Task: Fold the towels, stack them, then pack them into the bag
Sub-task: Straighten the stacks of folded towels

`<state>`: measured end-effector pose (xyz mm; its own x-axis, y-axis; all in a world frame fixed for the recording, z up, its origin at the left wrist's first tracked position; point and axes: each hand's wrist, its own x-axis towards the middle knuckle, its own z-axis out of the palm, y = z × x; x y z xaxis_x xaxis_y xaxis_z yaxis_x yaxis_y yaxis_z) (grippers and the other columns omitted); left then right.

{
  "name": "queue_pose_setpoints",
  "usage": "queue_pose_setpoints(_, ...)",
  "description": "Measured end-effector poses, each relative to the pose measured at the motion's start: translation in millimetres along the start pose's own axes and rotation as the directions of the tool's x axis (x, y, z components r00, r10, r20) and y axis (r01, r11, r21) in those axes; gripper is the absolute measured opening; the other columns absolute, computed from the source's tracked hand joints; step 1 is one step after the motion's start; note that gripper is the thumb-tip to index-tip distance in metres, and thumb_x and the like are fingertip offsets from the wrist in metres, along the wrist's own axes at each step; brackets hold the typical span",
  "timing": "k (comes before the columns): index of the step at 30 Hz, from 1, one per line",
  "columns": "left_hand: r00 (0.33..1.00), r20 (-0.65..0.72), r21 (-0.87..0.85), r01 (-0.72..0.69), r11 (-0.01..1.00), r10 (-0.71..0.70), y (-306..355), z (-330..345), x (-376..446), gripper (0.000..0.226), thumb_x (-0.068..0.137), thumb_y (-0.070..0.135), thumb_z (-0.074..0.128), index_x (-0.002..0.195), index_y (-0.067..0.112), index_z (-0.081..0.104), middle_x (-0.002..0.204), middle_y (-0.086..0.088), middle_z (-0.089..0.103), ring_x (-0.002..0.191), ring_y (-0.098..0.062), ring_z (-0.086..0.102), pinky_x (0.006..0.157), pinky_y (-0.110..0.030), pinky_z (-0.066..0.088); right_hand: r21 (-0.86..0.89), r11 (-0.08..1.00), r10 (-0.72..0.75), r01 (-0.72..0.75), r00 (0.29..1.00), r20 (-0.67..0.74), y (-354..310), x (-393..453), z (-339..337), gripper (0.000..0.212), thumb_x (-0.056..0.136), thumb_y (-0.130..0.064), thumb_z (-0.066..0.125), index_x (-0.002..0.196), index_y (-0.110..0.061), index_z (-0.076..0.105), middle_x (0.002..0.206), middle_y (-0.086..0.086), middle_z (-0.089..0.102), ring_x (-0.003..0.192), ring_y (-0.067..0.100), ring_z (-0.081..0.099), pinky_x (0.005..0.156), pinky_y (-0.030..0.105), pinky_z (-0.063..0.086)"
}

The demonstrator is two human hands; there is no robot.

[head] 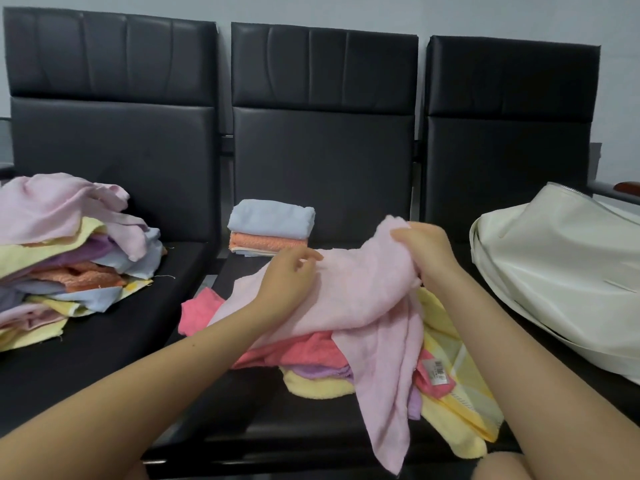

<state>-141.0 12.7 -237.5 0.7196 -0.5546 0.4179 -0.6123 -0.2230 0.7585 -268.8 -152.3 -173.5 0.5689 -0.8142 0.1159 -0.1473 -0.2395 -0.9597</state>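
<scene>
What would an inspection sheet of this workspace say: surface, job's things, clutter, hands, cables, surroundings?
Surface: three black padded seats; work lies on the middle one.
Job's things: pale pink towel lifted, unfolded; folded stack, blue on top, at middle seat's back; unfolded pile on left seat; white bag on right seat.
Clutter: loose towels, coral, purple, yellow, under the pink one.
Hands: left hand pinches the pink towel; right hand grips its upper edge.
Cables: nothing seen.
Surroundings: pale wall behind the seats.

Waiting area: 3 linked black seats (322,168)
</scene>
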Motion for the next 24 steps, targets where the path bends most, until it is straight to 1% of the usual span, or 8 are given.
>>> queue_pose_setpoints(3,0.957,-0.033,-0.274,0.268,0.924,-0.287,0.6,-12.8,4.8,0.028,0.095,0.013,0.038,0.093,0.019,0.065,0.099,-0.005,0.064,0.073,-0.016,0.054,0.069,-0.030,0.044,0.011,1.000,0.020,-0.022,0.981,0.191,-26.1,-20.0,30.1,0.023,0.085,-0.036,0.059,0.071,-0.019,0.057,0.068,0.001,0.051,0.065,0.018,0.050,0.063,0.028,0.040)
queue_pose_setpoints(6,0.865,0.124,-0.533,0.472,0.703,-0.487,6.3,-19.4,4.1,0.029,0.095,0.021,0.038,0.098,0.010,0.065,0.082,-0.010,0.066,0.064,-0.018,0.055,0.059,-0.027,0.044,0.072,0.991,0.060,-0.117,0.840,0.539,-33.6,-38.0,50.4,0.023,0.095,-0.032,0.057,0.092,-0.011,0.067,0.070,0.001,0.062,0.061,0.015,0.058,0.051,0.022,0.041)
queue_pose_setpoints(9,0.868,0.174,-0.547,0.478,0.687,-0.465,5.9,-19.4,5.4,0.025,0.097,0.026,0.042,0.088,0.015,0.063,0.075,-0.004,0.061,0.063,-0.017,0.055,0.060,-0.026,0.046,0.047,0.990,0.097,-0.135,0.875,0.474,-24.9,-37.3,61.8,0.023,0.098,-0.024,0.051,0.097,-0.009,0.069,0.072,0.004,0.064,0.059,0.016,0.060,0.047,0.022,0.039)
queue_pose_setpoints(11,0.900,0.192,-0.464,0.434,0.772,-0.391,6.9,-18.9,4.3,0.013,0.097,0.024,0.051,0.097,0.016,0.062,0.080,-0.002,0.058,0.065,-0.014,0.054,0.052,-0.020,0.044,0.000,1.000,0.013,-0.013,0.959,0.283,-13.2,-28.3,64.0,0.017,0.093,-0.016,0.054,0.086,-0.013,0.070,0.071,0.000,0.063,0.060,0.015,0.058,0.049,0.025,0.041)
queue_pose_setpoints(14,0.914,0.200,-0.397,0.406,0.823,-0.354,11.8,-15.9,0.6,0.026,0.095,0.012,0.054,0.116,0.027,0.051,0.090,0.005,0.058,0.076,-0.008,0.057,0.050,-0.011,0.046,-0.293,0.914,-0.242,0.280,0.957,0.160,9.8,-14.7,58.7,0.019,0.089,-0.015,0.054,0.093,-0.019,0.072,0.090,-0.005,0.067,0.082,0.012,0.061,0.072,0.030,0.050)
queue_pose_setpoints(16,0.926,0.135,-0.414,0.376,0.829,-0.353,15.1,-13.3,3.4,0.038,0.097,0.007,0.044,0.127,0.029,0.048,0.094,0.009,0.054,0.077,-0.003,0.052,0.050,-0.009,0.044,-0.318,0.899,-0.260,0.301,0.952,0.164,16.8,-11.0,55.4,0.017,0.089,-0.019,0.056,0.100,-0.024,0.067,0.105,-0.001,0.063,0.090,0.015,0.061,0.084,0.033,0.051)
queue_pose_setpoints(19,0.943,0.007,-0.344,0.316,0.884,-0.334,14.8,-13.7,7.1,0.045,0.098,0.008,0.034,0.140,0.022,0.045,0.120,0.007,0.051,0.096,-0.007,0.048,0.073,-0.018,0.039,-0.349,0.870,-0.275,0.348,0.930,0.242,21.4,-10.0,57.6,0.029,0.090,-0.034,0.061,0.119,-0.028,0.062,0.109,0.001,0.053,0.098,0.018,0.059,0.093,0.037,0.048)
queue_pose_setpoints(24,0.974,0.053,0.296,0.197,0.935,-0.222,-7.2,-9.1,2.4,0.045,0.100,0.020,0.035,0.144,0.023,0.041,0.137,-0.013,0.042,0.128,-0.029,0.038,0.101,-0.034,0.031,-0.669,0.566,-0.201,0.482,0.868,0.455,33.9,-14.4,76.4,0.048,0.096,-0.052,0.042,0.141,-0.037,0.044,0.131,0.010,0.048,0.122,0.030,0.043,0.099,0.039,0.037)
